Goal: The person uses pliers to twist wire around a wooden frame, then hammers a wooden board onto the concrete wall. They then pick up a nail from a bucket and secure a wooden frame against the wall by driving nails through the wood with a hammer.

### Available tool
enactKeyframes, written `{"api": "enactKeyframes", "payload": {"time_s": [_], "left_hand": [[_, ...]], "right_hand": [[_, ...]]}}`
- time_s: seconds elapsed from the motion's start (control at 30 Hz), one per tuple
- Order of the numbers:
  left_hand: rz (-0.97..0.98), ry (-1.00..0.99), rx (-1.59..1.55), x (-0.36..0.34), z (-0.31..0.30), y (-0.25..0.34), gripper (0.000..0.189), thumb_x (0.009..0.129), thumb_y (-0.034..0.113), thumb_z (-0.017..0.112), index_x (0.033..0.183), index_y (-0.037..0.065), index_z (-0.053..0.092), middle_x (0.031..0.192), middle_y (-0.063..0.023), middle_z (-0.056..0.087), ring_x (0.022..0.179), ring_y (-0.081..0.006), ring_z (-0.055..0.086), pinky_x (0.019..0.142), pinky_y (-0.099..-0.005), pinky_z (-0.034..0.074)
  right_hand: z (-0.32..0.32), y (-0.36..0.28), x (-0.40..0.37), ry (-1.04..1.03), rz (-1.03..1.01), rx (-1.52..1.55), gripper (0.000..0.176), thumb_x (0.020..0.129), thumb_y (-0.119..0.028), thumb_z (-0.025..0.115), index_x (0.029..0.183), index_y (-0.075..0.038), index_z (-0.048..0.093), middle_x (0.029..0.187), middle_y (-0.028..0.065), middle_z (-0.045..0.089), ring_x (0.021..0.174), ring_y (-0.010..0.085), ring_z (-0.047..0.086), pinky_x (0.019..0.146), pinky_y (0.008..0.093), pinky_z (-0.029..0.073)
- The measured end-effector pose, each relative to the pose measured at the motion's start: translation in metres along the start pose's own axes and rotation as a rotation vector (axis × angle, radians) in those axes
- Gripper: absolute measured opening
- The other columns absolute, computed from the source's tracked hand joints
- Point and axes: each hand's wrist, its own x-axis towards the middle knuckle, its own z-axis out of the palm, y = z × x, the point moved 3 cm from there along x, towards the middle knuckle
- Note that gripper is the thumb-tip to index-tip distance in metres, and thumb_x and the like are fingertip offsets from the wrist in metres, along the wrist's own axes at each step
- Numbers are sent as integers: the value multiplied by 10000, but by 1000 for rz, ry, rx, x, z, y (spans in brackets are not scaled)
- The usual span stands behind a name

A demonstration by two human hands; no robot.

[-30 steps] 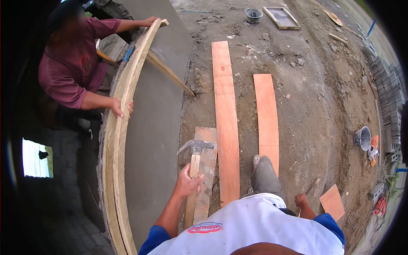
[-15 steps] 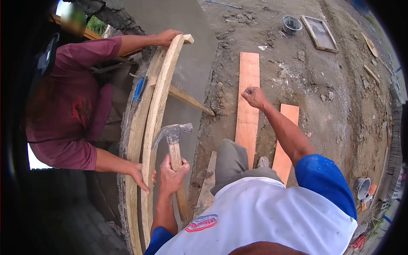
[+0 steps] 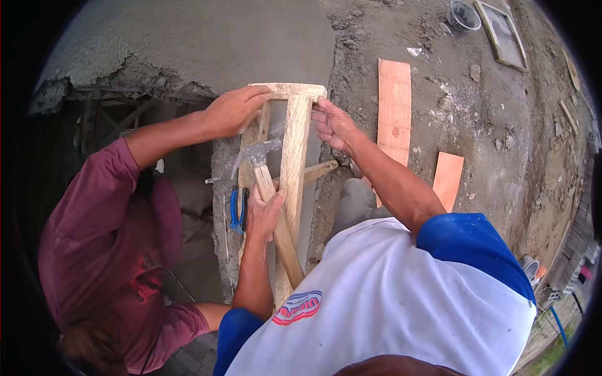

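My left hand (image 3: 264, 216) is closed around the wooden handle of a claw hammer (image 3: 258, 155), its metal head up and to the left. It rests against a long wooden beam (image 3: 296, 144). At the beam's far end, my right hand (image 3: 337, 127) is at the tip of a short wooden crosspiece (image 3: 282, 91), fingers curled around a thin dark nail. A co-worker's hand (image 3: 237, 113) holds the other side of this crosspiece. Blue-handled pliers (image 3: 237, 210) hang beside the frame, left of my left hand.
A co-worker in a maroon shirt (image 3: 106, 250) leans in at the left, over a dark opening. Smooth wet concrete (image 3: 207, 37) lies beyond. Reddish planks (image 3: 394, 113) lie on rough ground, with a bucket (image 3: 464, 15) and a framed screen (image 3: 503, 36) at the far right.
My right hand has moved left from above the plank to the crosspiece end. The view has shifted, and the co-worker has leaned closer. My left hand still holds the hammer.
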Motion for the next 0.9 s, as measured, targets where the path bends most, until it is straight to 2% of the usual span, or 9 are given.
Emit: {"api": "enactKeyframes", "payload": {"time_s": [0.03, 0.13, 0.17, 0.27, 0.3, 0.43, 0.5, 0.63, 0.9], "left_hand": [[-26, -43, -77, 12, 1, 9, 524, 815, 162, 692, 1267, -21, 502, 1136, -124, 631, 994, -189, 614, 884, -327, 483], [-90, -163, -218, 43, 4, 9, 679, 789, 154, 717, 1364, -22, 401, 1169, -130, 618, 1015, -192, 603, 912, -329, 473], [-102, -182, -204, 49, 6, 7, 709, 783, 156, 723, 1379, -21, 382, 1176, -130, 613, 1017, -193, 601, 917, -330, 470], [-151, -229, -154, 54, 3, 6, 759, 767, 161, 736, 1398, -23, 355, 1186, -128, 595, 1031, -197, 590, 922, -332, 468], [-172, -248, -135, 52, 2, 6, 769, 762, 163, 740, 1399, -25, 351, 1188, -128, 589, 1037, -198, 585, 921, -332, 468], [-141, -274, -39, 48, 1, 15, 772, 757, 156, 734, 1396, -28, 343, 1165, -125, 585, 1039, -202, 580, 917, -333, 470], [-81, -300, 67, 55, -2, 11, 770, 755, 138, 729, 1397, -28, 337, 1151, -123, 588, 1031, -199, 582, 916, -335, 473], [-145, -301, 100, 56, 1, 34, 783, 756, 86, 713, 1412, -27, 302, 1173, -145, 594, 1053, -203, 593, 932, -344, 472], [-220, -353, 93, 57, -5, 24, 819, 765, 69, 706, 1438, -29, 250, 1201, -181, 602, 1098, -217, 598, 949, -348, 470]], "right_hand": [[-4, -5, 6, 18, 88, 216, 493, 898, -509, 609, 1197, -124, 535, 1181, 170, 610, 453, 48, 266, 394, 205, 236], [-4, -14, 20, 0, 109, 99, 464, 919, -494, 588, 1188, -119, 534, 1159, 148, 621, 450, 45, 260, 392, 206, 244], [-3, -12, 22, 4, 97, -1, 439, 907, -438, 638, 1161, -96, 533, 1027, 72, 629, 453, 36, 286, 389, 208, 256], [-8, -6, 28, -87, 35, -84, 449, 861, -412, 705, 1149, -106, 547, 863, -17, 577, 477, 26, 374, 395, 188, 299], [-4, -10, 27, -88, 31, 7, 360, 843, -267, 743, 1089, -87, 551, 779, -55, 512, 462, 22, 340, 388, 212, 260], [-7, -18, 33, -57, 67, -53, 331, 755, -199, 752, 1005, -61, 585, 720, -63, 505, 471, 35, 356, 426, 220, 284], [-4, -23, 32, -29, 84, -64, 343, 744, -187, 745, 1017, -49, 589, 728, -56, 516, 492, 38, 373, 449, 217, 294], [2, -28, 30, -4, 115, -81, 384, 722, -150, 729, 1057, -26, 589, 753, -42, 540, 538, 37, 400, 480, 208, 303], [11, -38, 28, 99, 97, -189, 499, 679, -97, 731, 1137, 28, 573, 862, 16, 597, 603, 59, 450, 499, 214, 335]]}}
